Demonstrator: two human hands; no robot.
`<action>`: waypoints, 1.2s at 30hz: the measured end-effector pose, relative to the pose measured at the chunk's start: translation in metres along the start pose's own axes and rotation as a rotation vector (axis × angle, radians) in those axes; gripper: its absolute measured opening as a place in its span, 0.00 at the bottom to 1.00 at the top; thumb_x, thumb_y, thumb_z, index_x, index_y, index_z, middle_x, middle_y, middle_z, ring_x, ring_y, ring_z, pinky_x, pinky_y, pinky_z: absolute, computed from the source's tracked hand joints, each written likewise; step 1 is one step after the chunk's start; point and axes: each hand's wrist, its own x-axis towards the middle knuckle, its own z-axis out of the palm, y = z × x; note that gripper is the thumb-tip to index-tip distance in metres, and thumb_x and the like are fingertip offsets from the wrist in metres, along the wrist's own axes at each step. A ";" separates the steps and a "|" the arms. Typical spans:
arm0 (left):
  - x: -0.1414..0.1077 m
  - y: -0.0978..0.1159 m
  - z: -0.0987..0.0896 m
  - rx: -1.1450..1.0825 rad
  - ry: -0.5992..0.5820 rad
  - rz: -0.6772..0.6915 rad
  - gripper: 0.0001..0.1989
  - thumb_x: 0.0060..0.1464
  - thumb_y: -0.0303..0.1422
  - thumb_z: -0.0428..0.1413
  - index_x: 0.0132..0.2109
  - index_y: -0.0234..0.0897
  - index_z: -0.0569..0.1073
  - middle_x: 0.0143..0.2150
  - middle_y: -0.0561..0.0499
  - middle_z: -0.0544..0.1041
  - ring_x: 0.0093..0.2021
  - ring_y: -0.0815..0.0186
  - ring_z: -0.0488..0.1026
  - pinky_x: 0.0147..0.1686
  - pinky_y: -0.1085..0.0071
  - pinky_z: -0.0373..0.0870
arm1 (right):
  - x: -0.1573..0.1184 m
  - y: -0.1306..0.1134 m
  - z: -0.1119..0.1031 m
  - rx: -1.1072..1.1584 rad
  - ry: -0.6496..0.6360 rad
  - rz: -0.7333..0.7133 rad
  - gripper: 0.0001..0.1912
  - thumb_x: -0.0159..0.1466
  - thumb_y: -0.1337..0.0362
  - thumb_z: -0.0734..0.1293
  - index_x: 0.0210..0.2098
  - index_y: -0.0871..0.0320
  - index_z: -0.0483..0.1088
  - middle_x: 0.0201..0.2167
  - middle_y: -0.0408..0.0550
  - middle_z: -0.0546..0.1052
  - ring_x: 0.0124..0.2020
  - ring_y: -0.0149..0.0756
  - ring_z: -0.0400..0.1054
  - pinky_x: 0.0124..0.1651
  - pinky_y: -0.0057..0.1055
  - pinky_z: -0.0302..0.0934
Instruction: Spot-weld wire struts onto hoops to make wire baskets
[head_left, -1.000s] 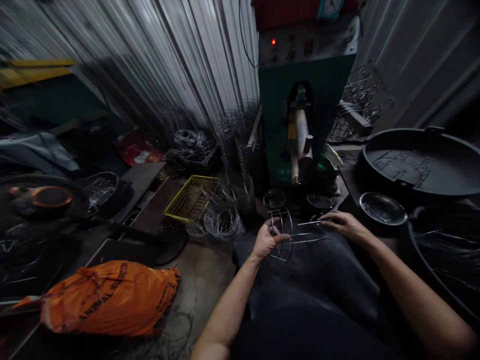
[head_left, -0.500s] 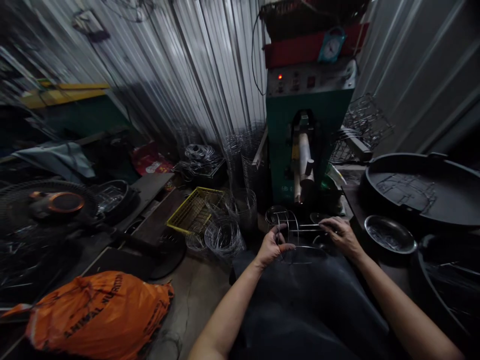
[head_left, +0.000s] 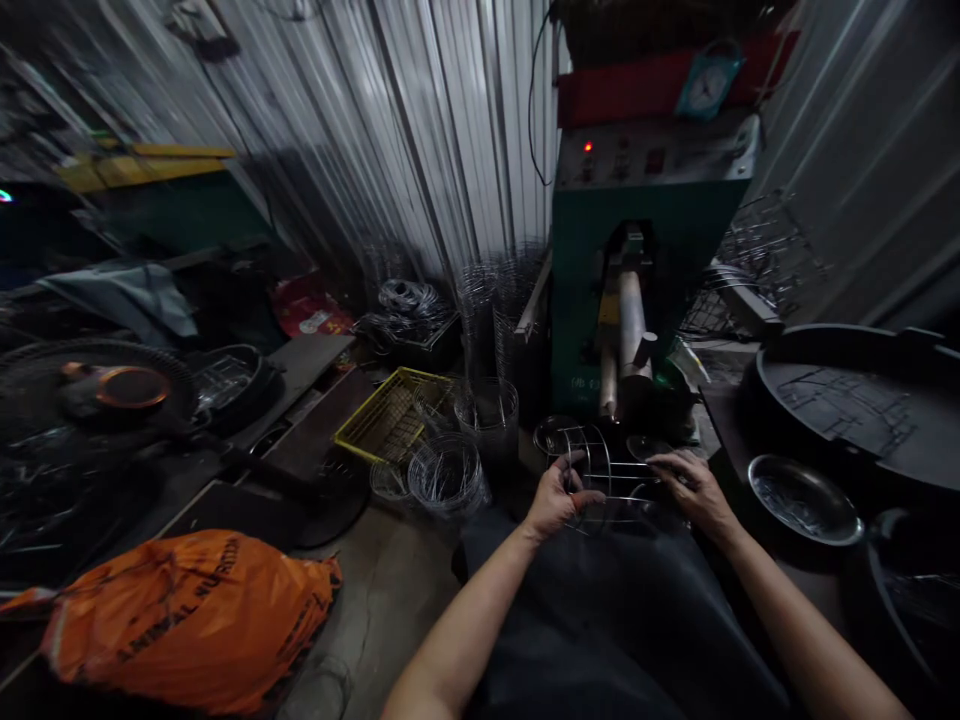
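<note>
Both hands hold one wire frame (head_left: 604, 480) over the person's lap. The left hand (head_left: 553, 500) is curled shut around the hoop at the frame's left end, thumb lying across the wire. The right hand (head_left: 694, 488) rests half closed on the straight wires at the other end, fingers spread over them (how firmly it pinches cannot be told in this light). Held at both ends like this, the frame lies level and seems steadied against twisting.

Just beyond the hands stands a green machine (head_left: 645, 250), its pale upright rod (head_left: 631, 325) nearest the frame, so the frame probably sits where it does to face that rod. The gap between frame and machine is short and crowded with small dark dishes.

To the left of the left hand lie finished wire cylinders (head_left: 450, 470) and a yellow wire basket (head_left: 386, 415), near but not touching. To the right of the right hand a metal bowl (head_left: 806, 495) sits close, with a large black tray (head_left: 855, 405) behind it. The open room is toward the body, over the dark apron, and on the floor by an orange sack (head_left: 187, 620).
</note>
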 end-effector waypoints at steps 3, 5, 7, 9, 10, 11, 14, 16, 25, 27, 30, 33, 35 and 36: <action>0.007 0.000 -0.003 -0.056 0.008 -0.006 0.37 0.32 0.35 0.65 0.51 0.33 0.63 0.20 0.62 0.62 0.20 0.77 0.59 0.26 0.77 0.58 | 0.006 0.001 0.000 0.014 0.030 -0.005 0.14 0.60 0.52 0.58 0.34 0.52 0.69 0.32 0.48 0.72 0.38 0.42 0.64 0.43 0.41 0.55; 0.011 0.000 -0.002 -0.066 0.018 0.001 0.36 0.32 0.35 0.65 0.51 0.33 0.64 0.19 0.62 0.62 0.20 0.77 0.59 0.26 0.77 0.58 | 0.009 0.002 0.000 0.022 0.065 -0.002 0.13 0.61 0.52 0.58 0.34 0.53 0.68 0.32 0.48 0.71 0.38 0.42 0.63 0.42 0.40 0.56; 0.014 0.000 -0.001 -0.059 0.018 0.004 0.35 0.32 0.35 0.65 0.50 0.33 0.64 0.20 0.62 0.62 0.20 0.77 0.59 0.27 0.77 0.58 | 0.013 0.003 0.001 0.006 0.066 -0.004 0.13 0.61 0.53 0.58 0.34 0.53 0.68 0.32 0.48 0.71 0.37 0.42 0.63 0.42 0.40 0.55; 0.016 0.000 0.001 -0.050 0.011 0.007 0.35 0.32 0.35 0.65 0.50 0.33 0.64 0.20 0.62 0.62 0.20 0.77 0.59 0.26 0.78 0.58 | 0.017 0.003 0.002 -0.017 0.045 -0.012 0.13 0.61 0.54 0.58 0.34 0.53 0.68 0.32 0.48 0.72 0.37 0.41 0.63 0.42 0.40 0.55; 0.017 -0.001 0.003 -0.049 0.008 0.011 0.35 0.32 0.35 0.65 0.51 0.33 0.64 0.20 0.62 0.62 0.20 0.77 0.59 0.26 0.78 0.58 | 0.019 0.002 0.003 -0.024 0.037 -0.018 0.12 0.61 0.54 0.57 0.34 0.53 0.68 0.32 0.48 0.72 0.37 0.41 0.63 0.42 0.40 0.55; 0.019 -0.001 0.004 -0.052 0.008 0.017 0.35 0.33 0.34 0.65 0.51 0.33 0.63 0.20 0.62 0.62 0.20 0.77 0.59 0.26 0.78 0.58 | 0.020 0.001 0.004 -0.028 0.032 -0.024 0.12 0.61 0.55 0.57 0.34 0.53 0.68 0.32 0.48 0.72 0.37 0.41 0.63 0.41 0.40 0.56; 0.023 0.000 0.007 -0.064 0.016 0.024 0.36 0.33 0.34 0.65 0.52 0.34 0.63 0.20 0.62 0.61 0.20 0.77 0.58 0.26 0.78 0.58 | 0.024 -0.001 0.004 -0.030 0.039 -0.030 0.12 0.61 0.55 0.57 0.33 0.53 0.68 0.31 0.49 0.72 0.36 0.41 0.63 0.41 0.40 0.56; 0.026 0.001 0.008 -0.067 0.027 0.014 0.36 0.33 0.34 0.65 0.51 0.34 0.63 0.19 0.63 0.60 0.21 0.77 0.58 0.26 0.78 0.58 | 0.025 -0.002 0.002 -0.034 0.041 -0.021 0.12 0.61 0.56 0.57 0.33 0.53 0.68 0.31 0.49 0.72 0.36 0.41 0.63 0.41 0.40 0.56; 0.037 0.006 0.014 -0.081 0.042 0.003 0.35 0.32 0.33 0.65 0.50 0.35 0.65 0.19 0.63 0.60 0.19 0.78 0.57 0.24 0.79 0.57 | 0.031 0.007 -0.003 -0.057 0.062 0.007 0.13 0.62 0.54 0.57 0.33 0.53 0.68 0.31 0.48 0.72 0.36 0.41 0.63 0.41 0.40 0.56; 0.040 0.006 0.015 -0.093 0.045 0.013 0.34 0.32 0.33 0.65 0.50 0.35 0.65 0.19 0.63 0.59 0.20 0.78 0.56 0.24 0.79 0.57 | 0.033 0.009 -0.003 -0.057 0.065 -0.003 0.13 0.62 0.54 0.56 0.33 0.53 0.68 0.31 0.48 0.72 0.36 0.41 0.63 0.41 0.40 0.55; 0.043 0.004 0.016 -0.124 0.052 0.012 0.33 0.31 0.33 0.66 0.49 0.36 0.66 0.19 0.63 0.57 0.20 0.79 0.55 0.24 0.80 0.56 | 0.036 0.010 -0.005 -0.046 0.062 -0.004 0.14 0.62 0.54 0.56 0.33 0.53 0.68 0.32 0.49 0.72 0.37 0.42 0.63 0.42 0.40 0.55; 0.046 0.001 0.017 -0.153 0.051 -0.004 0.34 0.30 0.33 0.66 0.48 0.37 0.67 0.19 0.63 0.56 0.20 0.79 0.54 0.24 0.81 0.55 | 0.038 0.011 -0.006 -0.039 0.069 -0.003 0.15 0.62 0.53 0.56 0.33 0.53 0.69 0.31 0.49 0.72 0.36 0.42 0.63 0.41 0.41 0.55; 0.048 0.000 0.018 -0.161 0.053 -0.012 0.34 0.29 0.32 0.66 0.49 0.37 0.66 0.20 0.63 0.57 0.20 0.79 0.55 0.24 0.80 0.55 | 0.039 0.012 -0.007 -0.036 0.075 -0.005 0.15 0.62 0.53 0.56 0.33 0.53 0.69 0.30 0.48 0.72 0.35 0.42 0.63 0.41 0.41 0.55; 0.049 0.000 0.018 -0.157 0.054 -0.014 0.34 0.29 0.33 0.66 0.49 0.37 0.66 0.19 0.63 0.57 0.20 0.79 0.55 0.24 0.80 0.55 | 0.040 0.013 -0.007 -0.034 0.077 -0.006 0.15 0.62 0.53 0.56 0.33 0.53 0.68 0.30 0.48 0.72 0.36 0.42 0.63 0.41 0.41 0.55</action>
